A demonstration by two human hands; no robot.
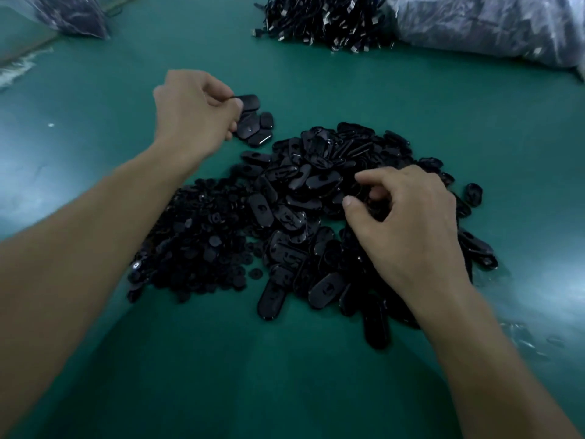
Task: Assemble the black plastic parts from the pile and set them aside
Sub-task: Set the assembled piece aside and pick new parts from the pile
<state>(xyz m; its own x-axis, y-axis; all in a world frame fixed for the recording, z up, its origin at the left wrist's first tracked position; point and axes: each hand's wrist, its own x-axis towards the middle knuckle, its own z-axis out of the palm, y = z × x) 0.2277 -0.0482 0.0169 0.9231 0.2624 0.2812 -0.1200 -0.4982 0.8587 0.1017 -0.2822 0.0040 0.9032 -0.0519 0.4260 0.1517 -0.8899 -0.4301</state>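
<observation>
A big pile of black oval plastic shells (304,191) lies in the middle of the green table (240,375). To its left spreads a heap of small round black parts (196,242). Farther back, a small group of set-aside black pieces (256,128) sits apart from the pile. My left hand (193,109) hovers over that group and pinches one oval black piece (248,102) between thumb and fingers. My right hand (408,217) rests on the right side of the big pile, fingers curled round a black part in the pile that is mostly hidden under them.
A bundle of black cables with metal plugs (329,20) lies at the back. Clear plastic bags of dark parts stand at the back right (487,23) and back left (72,14). A crumpled clear wrapper (525,339) lies at the right.
</observation>
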